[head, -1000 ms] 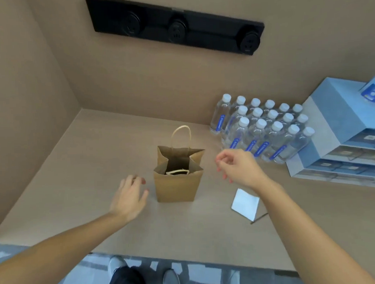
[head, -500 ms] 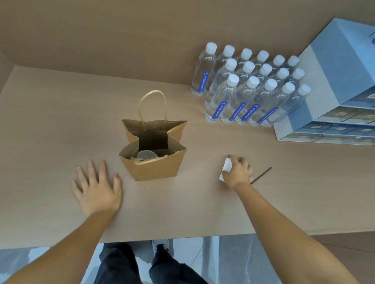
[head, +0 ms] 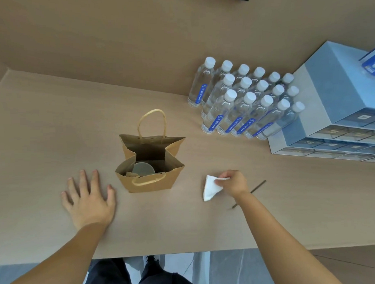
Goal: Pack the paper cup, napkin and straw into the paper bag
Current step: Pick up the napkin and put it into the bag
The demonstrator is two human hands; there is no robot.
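Paper cup (head: 143, 169) already stands inside the open paper bag (head: 150, 181), mid-desk. Your right hand (head: 233, 182) pinches the white napkin (head: 211, 187) in closed fingers, just right of the bag, its lower corner at the desk (head: 54, 129). The straw (head: 258, 186) lies beside that wrist, unpacked. Your left hand (head: 88, 198) rests flat, fingers spread, holding nothing. One item packed; napkin and straw remain.

The left hand (head: 89, 199) lies flat, palm down, fingers spread, in the lower left of the frame, its bare forearm running to the bottom left corner. The right hand (head: 233, 182), right of centre, pinches something white between curled fingertips, forearm reaching from the lower right.
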